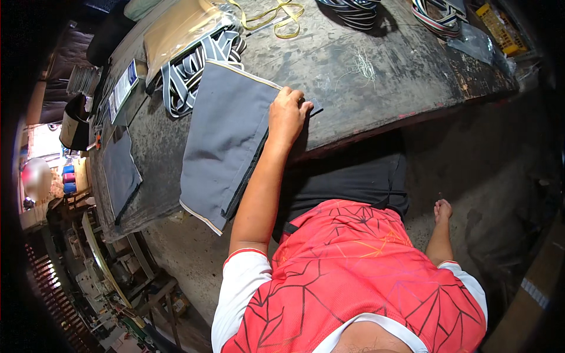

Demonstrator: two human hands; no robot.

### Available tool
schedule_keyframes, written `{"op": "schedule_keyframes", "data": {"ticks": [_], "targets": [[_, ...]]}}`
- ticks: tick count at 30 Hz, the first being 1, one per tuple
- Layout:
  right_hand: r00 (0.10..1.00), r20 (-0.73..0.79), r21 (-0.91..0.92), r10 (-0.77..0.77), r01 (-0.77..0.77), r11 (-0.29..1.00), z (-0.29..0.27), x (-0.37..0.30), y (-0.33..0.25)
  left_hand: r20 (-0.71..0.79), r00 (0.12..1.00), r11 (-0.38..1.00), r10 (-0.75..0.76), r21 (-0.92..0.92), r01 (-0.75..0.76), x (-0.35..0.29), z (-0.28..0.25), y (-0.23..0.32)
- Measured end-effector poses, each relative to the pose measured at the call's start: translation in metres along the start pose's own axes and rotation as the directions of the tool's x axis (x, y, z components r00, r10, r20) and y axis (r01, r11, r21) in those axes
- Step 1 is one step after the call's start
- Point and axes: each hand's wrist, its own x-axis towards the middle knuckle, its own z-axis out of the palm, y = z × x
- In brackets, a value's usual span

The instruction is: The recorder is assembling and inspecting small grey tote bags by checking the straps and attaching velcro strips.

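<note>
Cloth (223,135), the big grey piece with the black strip down one side, is lying partly on the counter (406,88) and drooping past its near edge. Your left hand (286,115) is gripping it by the far right corner, fingers curling around. Your right hand (442,210) is hanging well clear of the counter at your side, fingers bending in, and honestly I'm not able to tell if it's holding anything. Striped straps (176,88) are sitting just beyond the cloth, and a smaller grey piece (122,167) is lying off to your left.
</note>
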Motion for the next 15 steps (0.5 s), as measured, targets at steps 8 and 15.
{"op": "schedule_keyframes", "data": {"ticks": [8, 15], "targets": [[0.954, -0.064, -0.008, -0.293, 0.293, 0.956, -0.001, 0.034, -0.097, 0.083, 0.995, 0.950, -0.052, -0.304, 0.075, 0.003, 0.006, -0.016], [0.440, 0.272, 0.413, -0.856, 0.750, 0.517, 0.167, -0.221, -0.212, 0.047, 0.998, 0.975, -0.051, -0.212, 0.060, -0.001, 0.008, -0.014]]}}
